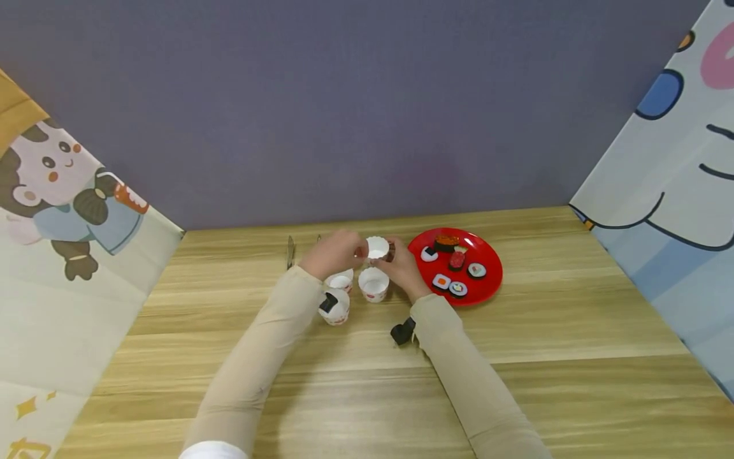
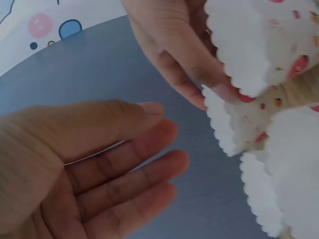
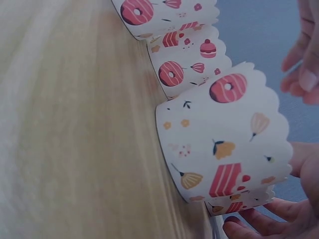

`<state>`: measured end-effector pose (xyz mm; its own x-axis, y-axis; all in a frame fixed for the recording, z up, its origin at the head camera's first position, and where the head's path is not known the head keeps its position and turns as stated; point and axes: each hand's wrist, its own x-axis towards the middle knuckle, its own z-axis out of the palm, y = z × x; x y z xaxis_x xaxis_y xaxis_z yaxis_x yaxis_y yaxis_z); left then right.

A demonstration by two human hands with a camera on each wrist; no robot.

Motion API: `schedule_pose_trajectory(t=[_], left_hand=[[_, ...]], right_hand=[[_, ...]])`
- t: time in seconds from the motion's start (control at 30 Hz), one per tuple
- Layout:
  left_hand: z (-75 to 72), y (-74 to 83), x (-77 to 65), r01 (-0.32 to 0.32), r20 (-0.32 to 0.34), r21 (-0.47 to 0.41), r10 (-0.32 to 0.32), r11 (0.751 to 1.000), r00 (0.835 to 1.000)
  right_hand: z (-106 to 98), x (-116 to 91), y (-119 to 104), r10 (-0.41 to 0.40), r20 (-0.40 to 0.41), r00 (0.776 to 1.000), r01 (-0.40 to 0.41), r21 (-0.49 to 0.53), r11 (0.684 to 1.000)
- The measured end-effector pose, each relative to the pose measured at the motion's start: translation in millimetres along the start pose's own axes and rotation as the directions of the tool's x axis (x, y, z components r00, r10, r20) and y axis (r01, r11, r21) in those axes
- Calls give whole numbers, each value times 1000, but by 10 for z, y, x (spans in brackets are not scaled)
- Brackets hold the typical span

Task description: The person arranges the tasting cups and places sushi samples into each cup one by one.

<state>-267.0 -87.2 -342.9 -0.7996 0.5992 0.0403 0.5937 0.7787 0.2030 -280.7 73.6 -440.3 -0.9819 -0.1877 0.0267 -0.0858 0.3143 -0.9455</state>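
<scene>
Several white paper baking cups printed with doughnuts and cake slices stand close together on the table. My right hand (image 1: 404,264) holds the back right cup (image 1: 376,248), thumb in front and fingers round its far side. Just before it stands the front right cup (image 3: 224,137), upright. My left hand (image 2: 114,164) is beside the back right cup, its fingers loosely bent and nothing between them. Below my left wrist are the back left cup (image 1: 341,281) and the front left cup (image 1: 338,312), partly covered by the arm and wrist camera.
A red plate (image 1: 487,290) with several sushi pieces (image 1: 457,261) lies right of my right hand. Slim metal cutlery (image 1: 290,252) lies behind my left arm. A grey panel (image 1: 367,115) closes the table's back, with printed cloths at both sides.
</scene>
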Motion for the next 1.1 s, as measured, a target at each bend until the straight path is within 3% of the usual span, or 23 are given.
schedule_pose_trajectory(t=[0.2,0.4,0.53,0.73,1.1], left_hand=[[-29,82,128,23,24,50,-24,998,999],[2,40,315,14,65,59,-18,998,998],[46,17,406,25,126,59,-32,998,992],[128,-12,480,22,178,102,-40,995,983],[197,-68,517,-4,195,154,-26,988,980]], right_hand=[[3,7,12,-2,1,1000,2,-18,1000],[-11,15,12,-19,-7,1000,19,-11,1000],[-7,23,15,-9,2,1000,9,-3,1000],[8,28,24,3,-2,1000,-3,-7,1000],[20,29,9,13,-4,1000,-13,-35,999]])
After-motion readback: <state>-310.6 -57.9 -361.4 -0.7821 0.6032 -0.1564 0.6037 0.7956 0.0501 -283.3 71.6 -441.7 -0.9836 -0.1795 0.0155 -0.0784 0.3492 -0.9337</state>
